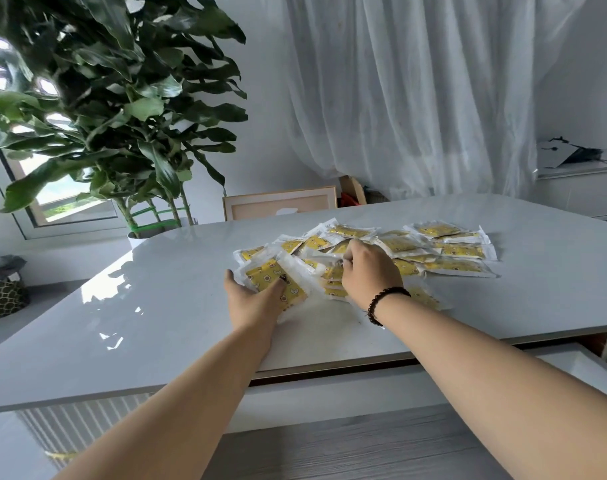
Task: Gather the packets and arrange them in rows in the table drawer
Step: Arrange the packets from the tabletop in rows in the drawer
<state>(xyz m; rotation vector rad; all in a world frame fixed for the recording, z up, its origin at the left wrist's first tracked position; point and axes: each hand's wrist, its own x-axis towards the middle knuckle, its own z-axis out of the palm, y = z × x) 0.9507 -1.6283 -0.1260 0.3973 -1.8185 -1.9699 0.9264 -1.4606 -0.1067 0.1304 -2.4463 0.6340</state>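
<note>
Packets [458,251] are lying scattered on the table [156,306], most with long sides running left-right. I'm pinching one tilted packet [278,282] under my left hand [257,299]; my right hand [371,271] is curling onto the pile, grip unclear.

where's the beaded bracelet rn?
Head view, right of centre: the beaded bracelet is on the right wrist, just behind the right hand over the yellow packets.

yellow-and-white packets [381,252] scattered overlapping on table [156,306], drawer [555,362] open below
</note>
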